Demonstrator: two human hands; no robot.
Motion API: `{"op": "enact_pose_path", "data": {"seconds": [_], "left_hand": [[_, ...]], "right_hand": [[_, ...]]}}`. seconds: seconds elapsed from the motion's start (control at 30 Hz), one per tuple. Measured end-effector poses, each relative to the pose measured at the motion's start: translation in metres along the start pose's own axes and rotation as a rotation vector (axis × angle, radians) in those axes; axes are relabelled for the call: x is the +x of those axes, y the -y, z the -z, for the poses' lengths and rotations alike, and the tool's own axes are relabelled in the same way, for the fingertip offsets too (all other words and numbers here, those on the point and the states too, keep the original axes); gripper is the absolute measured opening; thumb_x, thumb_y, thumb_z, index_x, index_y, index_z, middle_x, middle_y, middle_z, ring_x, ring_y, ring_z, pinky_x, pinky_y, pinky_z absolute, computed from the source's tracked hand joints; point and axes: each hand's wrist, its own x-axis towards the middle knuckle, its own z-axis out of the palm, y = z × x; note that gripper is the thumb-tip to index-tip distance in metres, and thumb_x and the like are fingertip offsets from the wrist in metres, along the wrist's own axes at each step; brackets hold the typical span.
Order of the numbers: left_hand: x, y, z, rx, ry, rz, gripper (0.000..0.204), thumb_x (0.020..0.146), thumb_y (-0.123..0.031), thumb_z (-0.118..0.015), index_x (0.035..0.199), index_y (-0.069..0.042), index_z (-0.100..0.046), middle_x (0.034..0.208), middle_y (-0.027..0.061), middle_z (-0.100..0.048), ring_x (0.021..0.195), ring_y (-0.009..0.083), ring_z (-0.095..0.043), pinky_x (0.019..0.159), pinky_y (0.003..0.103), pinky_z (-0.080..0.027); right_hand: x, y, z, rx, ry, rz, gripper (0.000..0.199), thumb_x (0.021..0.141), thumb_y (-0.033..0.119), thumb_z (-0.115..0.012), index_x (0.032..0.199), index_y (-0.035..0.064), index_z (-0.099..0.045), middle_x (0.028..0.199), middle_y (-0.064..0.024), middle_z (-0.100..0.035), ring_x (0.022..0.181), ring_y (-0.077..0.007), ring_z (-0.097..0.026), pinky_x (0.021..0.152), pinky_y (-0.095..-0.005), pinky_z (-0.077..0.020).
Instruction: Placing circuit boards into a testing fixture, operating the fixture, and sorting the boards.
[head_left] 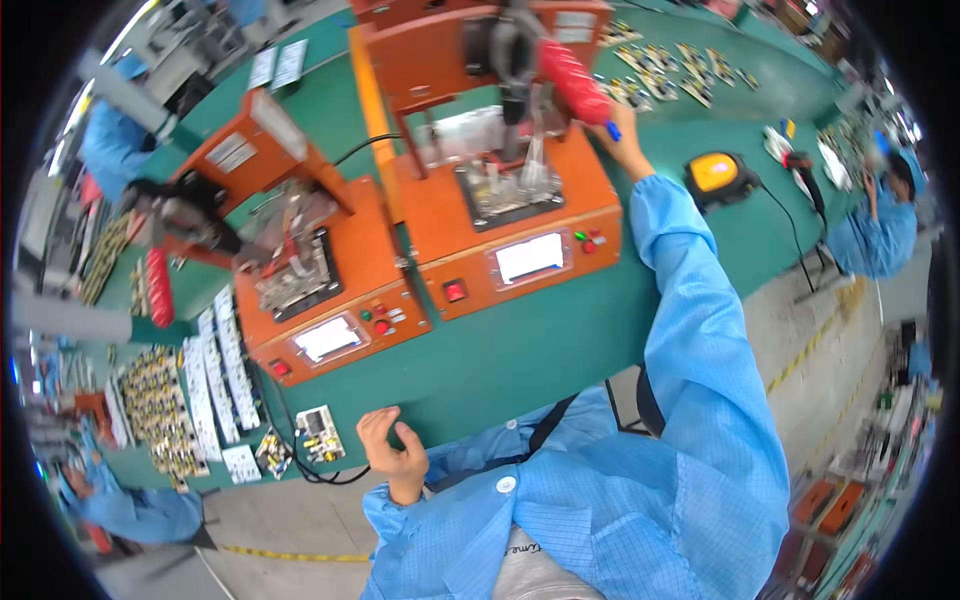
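My right hand [628, 148] is stretched far forward, closed at the lower end of a red lever handle [574, 82], which is blurred. A small blue piece [613, 131], like a pen end, shows at its fingers; how it is held I cannot make out. The lever belongs to an orange test fixture [440, 279] with a lit screen [530, 258] and a clamp over a metal and clear-plastic nest [508, 188]. Near the table's front edge my left hand [395, 452] holds nothing, its fingers loosely bent and thumb apart. Close to it lies a circuit board [320, 434].
A second orange fixture [335, 298] with its own red handle [159, 288] stands at left. Circuit boards [160, 410] and white strips [212, 375] lie left; more boards [660, 72] far right. A yellow-and-black device [716, 176] sits right. Black cables [315, 474] hang nearby. Co-workers sit around.
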Motion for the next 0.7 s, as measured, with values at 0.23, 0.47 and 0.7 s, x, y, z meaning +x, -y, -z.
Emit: {"op": "enact_pose_path", "data": {"seconds": [0.23,0.47,0.7], "left_hand": [[0.000,-0.001,-0.001,-0.022,-0.037,0.009,0.026,0.080,0.008,-0.053,0.105,0.000,-0.056,0.094,0.0134,-0.062,0.088,0.0305,-0.058,0.085,0.044,-0.045],[-0.001,-0.002,0.000,0.050,-0.048,0.019,0.027,0.076,0.009,-0.055,0.101,0.000,-0.058,0.091,0.0140,-0.063,0.084,0.0332,-0.059,0.081,0.043,-0.047],[-0.005,-0.005,-0.006,0.089,-0.040,0.112,0.022,0.081,0.009,-0.049,0.101,0.003,-0.056,0.092,0.0156,-0.060,0.086,0.0308,-0.058,0.078,0.039,-0.047]], "right_hand": [[0.007,-0.028,-0.025,0.108,0.038,-0.236,0.023,0.070,0.004,-0.070,0.085,0.0064,-0.053,0.073,-0.0141,-0.060,0.071,-0.0356,-0.062,0.062,-0.0400,-0.0468],[0.034,-0.019,-0.033,-0.150,-0.046,-0.218,0.033,0.067,0.009,-0.077,0.090,0.0118,-0.054,0.081,-0.0118,-0.065,0.078,-0.0364,-0.064,0.063,-0.0422,-0.0475],[0.035,-0.052,-0.043,-0.006,-0.174,-0.188,0.035,0.066,0.010,-0.078,0.090,0.0143,-0.053,0.075,-0.0099,-0.064,0.075,-0.0358,-0.064,0.060,-0.0418,-0.0464]]}}
